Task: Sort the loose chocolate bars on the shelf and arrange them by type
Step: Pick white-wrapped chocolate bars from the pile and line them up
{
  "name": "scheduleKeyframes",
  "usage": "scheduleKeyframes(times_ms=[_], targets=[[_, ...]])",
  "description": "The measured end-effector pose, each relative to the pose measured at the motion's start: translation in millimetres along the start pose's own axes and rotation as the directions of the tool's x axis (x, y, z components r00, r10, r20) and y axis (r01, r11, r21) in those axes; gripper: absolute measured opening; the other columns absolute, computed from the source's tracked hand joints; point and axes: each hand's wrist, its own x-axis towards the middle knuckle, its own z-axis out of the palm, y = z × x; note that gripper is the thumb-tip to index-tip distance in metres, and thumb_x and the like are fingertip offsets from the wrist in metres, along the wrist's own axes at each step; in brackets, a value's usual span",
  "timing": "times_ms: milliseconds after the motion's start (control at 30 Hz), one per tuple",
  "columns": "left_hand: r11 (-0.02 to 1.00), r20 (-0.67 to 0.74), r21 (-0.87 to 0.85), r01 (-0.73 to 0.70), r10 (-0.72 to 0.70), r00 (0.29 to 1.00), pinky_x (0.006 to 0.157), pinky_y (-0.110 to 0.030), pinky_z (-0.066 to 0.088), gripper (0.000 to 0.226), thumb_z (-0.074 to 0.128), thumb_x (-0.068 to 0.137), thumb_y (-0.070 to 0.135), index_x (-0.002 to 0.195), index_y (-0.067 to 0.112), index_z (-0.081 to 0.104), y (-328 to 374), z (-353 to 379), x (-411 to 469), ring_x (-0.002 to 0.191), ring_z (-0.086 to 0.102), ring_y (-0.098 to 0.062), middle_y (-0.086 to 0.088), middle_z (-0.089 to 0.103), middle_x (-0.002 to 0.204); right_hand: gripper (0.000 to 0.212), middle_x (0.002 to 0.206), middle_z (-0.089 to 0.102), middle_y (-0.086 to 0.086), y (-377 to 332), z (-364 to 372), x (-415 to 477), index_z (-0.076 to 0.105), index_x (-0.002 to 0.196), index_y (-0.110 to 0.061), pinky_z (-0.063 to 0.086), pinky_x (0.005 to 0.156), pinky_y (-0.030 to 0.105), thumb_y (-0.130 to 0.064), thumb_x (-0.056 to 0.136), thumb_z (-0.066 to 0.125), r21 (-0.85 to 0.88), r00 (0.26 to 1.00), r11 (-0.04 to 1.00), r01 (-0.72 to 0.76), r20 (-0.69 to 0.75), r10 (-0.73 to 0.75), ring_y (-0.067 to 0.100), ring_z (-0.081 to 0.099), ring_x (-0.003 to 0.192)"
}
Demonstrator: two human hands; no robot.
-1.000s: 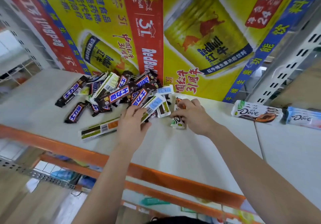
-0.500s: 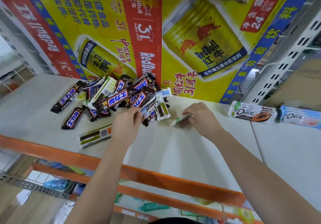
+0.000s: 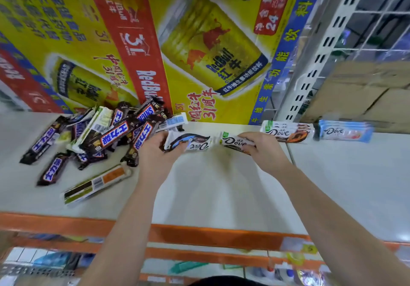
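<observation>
White shelf board point(image 3: 221, 185) with an orange front rail point(image 3: 199, 234) carried everything. The left hand point(image 3: 155, 150) had its fingers curled round a blue-swirled Dove bar point(image 3: 190, 142), gripped by its left end with the lettering upside down, right beside the heap of Snickers bars point(image 3: 106, 134) that covered the board's left part. The right hand point(image 3: 264, 150) gripped a green-tagged Dove bar point(image 3: 235, 141) by its right end, fingers curled over the wrapper. The two held bars lay nearly end to end, close to touching, between the heap and the sorted goods. Just right of the right hand a brown-printed Dove stack point(image 3: 286, 131) lay flat near the board's back edge, and beside it, a small gap apart, a pale blue Dove stack point(image 3: 346, 131). One face-down bar point(image 3: 97, 184) with a barcode and an orange patch lay alone in front of the heap, toward the rail. A yellow and red Red Bull carton point(image 3: 199, 52) stood behind the heap at the shelf's back.
</observation>
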Motion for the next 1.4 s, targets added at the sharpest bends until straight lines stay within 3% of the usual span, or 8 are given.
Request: scheduleKeyframes(times_ms=[67, 167, 333, 567, 633, 800, 1233, 1400], targets=[[0.998, 0.003, -0.053, -0.026, 0.026, 1.000, 0.052, -0.009, 0.035, 0.010, 0.074, 0.078, 0.020, 0.082, 0.014, 0.066, 14, 15, 4, 0.052, 0.051, 0.007, 0.013, 0.059, 0.062, 0.038, 0.124, 0.063, 0.006, 12, -11, -7, 0.061, 0.123, -0.014, 0.034, 0.090, 0.020, -0.007, 0.086, 0.062, 0.031, 0.998, 0.997, -0.069, 0.014, 0.069, 0.024, 0.054, 0.117], [0.998, 0.059, -0.056, -0.036, 0.039, 0.997, 0.055, -0.030, 0.036, 0.027, 0.070, 0.080, 0.033, 0.067, 0.013, 0.056, 23, 45, 10, 0.053, 0.050, -0.008, 0.003, 0.054, 0.057, 0.043, 0.128, 0.061, 0.003, 36, -28, -17, 0.061, 0.124, -0.016, 0.033, 0.094, 0.019, -0.005, 0.082, 0.066, 0.040, 0.991, 0.991, -0.126, 0.047, 0.124, 0.020, 0.053, 0.121], [0.987, 0.158, -0.135, -0.088, 0.109, 0.981, 0.058, -0.031, 0.033, 0.023, 0.054, 0.081, 0.049, 0.077, 0.027, 0.053, 49, 100, -3, 0.059, 0.041, -0.013, 0.003, 0.051, 0.064, 0.035, 0.111, 0.069, 0.004, 73, -63, -38, 0.067, 0.113, -0.014, 0.039, 0.082, 0.023, -0.015, 0.078, 0.072, -0.028, 0.986, 0.985, -0.169, -0.003, 0.169, 0.022, 0.061, 0.102], [0.958, 0.356, 0.122, -0.260, 0.202, 0.912, 0.059, -0.010, 0.036, 0.007, 0.066, 0.084, 0.016, 0.091, 0.018, 0.065, 73, 152, -18, 0.065, 0.052, -0.005, 0.005, 0.063, 0.072, 0.027, 0.102, 0.067, 0.004, 117, -90, -44, 0.069, 0.104, -0.016, 0.043, 0.076, 0.030, -0.018, 0.077, 0.072, -0.078, 0.987, 0.985, -0.151, -0.071, 0.145, 0.023, 0.059, 0.093], [0.947, 0.386, 0.165, -0.277, 0.197, 0.901, 0.069, -0.023, 0.046, 0.013, 0.066, 0.082, 0.020, 0.095, 0.021, 0.067, 72, 160, -20, 0.076, 0.061, -0.015, 0.003, 0.069, 0.082, 0.025, 0.099, 0.064, 0.004, 123, -90, -38, 0.070, 0.103, -0.017, 0.044, 0.076, 0.032, -0.018, 0.078, 0.071, -0.109, 0.992, 0.989, -0.101, -0.090, 0.091, 0.023, 0.058, 0.094], [0.910, 0.383, 0.318, -0.266, 0.133, 0.914, 0.065, -0.029, 0.043, 0.016, 0.072, 0.077, 0.030, 0.093, 0.030, 0.069, 73, 162, -29, 0.074, 0.062, -0.021, 0.002, 0.072, 0.079, 0.020, 0.095, 0.070, 0.003, 128, -81, -19, 0.073, 0.098, -0.017, 0.031, 0.073, 0.023, -0.019, 0.078, 0.070, -0.186, 0.989, 0.982, 0.018, -0.138, -0.044, 0.026, 0.054, 0.092], [0.832, 0.519, 0.409, -0.375, 0.126, 0.845, 0.080, -0.030, 0.046, 0.029, 0.073, 0.075, 0.017, 0.103, 0.018, 0.069, 61, 132, -26, 0.091, 0.058, -0.016, 0.007, 0.056, 0.105, 0.014, 0.080, 0.063, 0.005, 127, -62, 0, 0.070, 0.082, -0.010, 0.044, 0.073, 0.035, -0.007, 0.070, 0.076, -0.169, 0.959, 0.984, 0.063, -0.264, -0.107, 0.030, 0.054, 0.078], [0.805, 0.492, 0.482, -0.344, 0.076, 0.867, 0.071, -0.032, 0.046, 0.027, 0.072, 0.075, 0.022, 0.100, 0.031, 0.066, 59, 114, -26, 0.086, 0.057, -0.015, 0.010, 0.059, 0.093, 0.014, 0.080, 0.064, 0.003, 125, -57, -4, 0.068, 0.080, -0.013, 0.043, 0.072, 0.037, -0.012, 0.069, 0.077, -0.239, 0.934, 0.971, 0.017, -0.344, -0.101, 0.030, 0.053, 0.079]])
